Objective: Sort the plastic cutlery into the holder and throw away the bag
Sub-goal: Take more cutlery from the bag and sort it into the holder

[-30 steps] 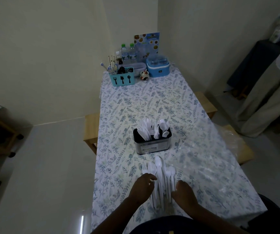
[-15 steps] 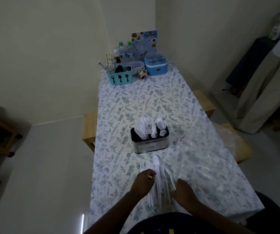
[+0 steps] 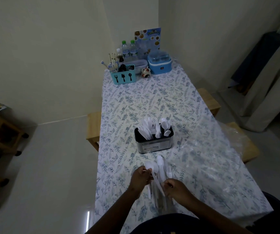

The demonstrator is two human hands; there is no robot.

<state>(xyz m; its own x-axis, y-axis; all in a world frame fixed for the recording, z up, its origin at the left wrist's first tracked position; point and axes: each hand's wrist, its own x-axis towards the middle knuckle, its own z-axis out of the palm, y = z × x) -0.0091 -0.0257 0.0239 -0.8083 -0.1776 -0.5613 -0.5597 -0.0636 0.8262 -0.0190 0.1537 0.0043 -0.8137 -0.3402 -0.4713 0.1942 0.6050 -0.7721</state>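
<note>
Nearest the body, the right hand (image 3: 178, 189) is closed around the handles of a mixed bunch of white cutlery (image 3: 160, 173), while the left hand (image 3: 140, 179) just beside it pinches one spoon (image 3: 150, 168) at the neck. Best to draw that spoon out along its length so the bunch stays together. Beyond both hands stands the holder (image 3: 154, 146), part-filled; the clear bag (image 3: 208, 149) lies flat to the right hand's outer side.

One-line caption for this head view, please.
Both hands sorting white plastic cutlery before a part-filled holder.
</note>
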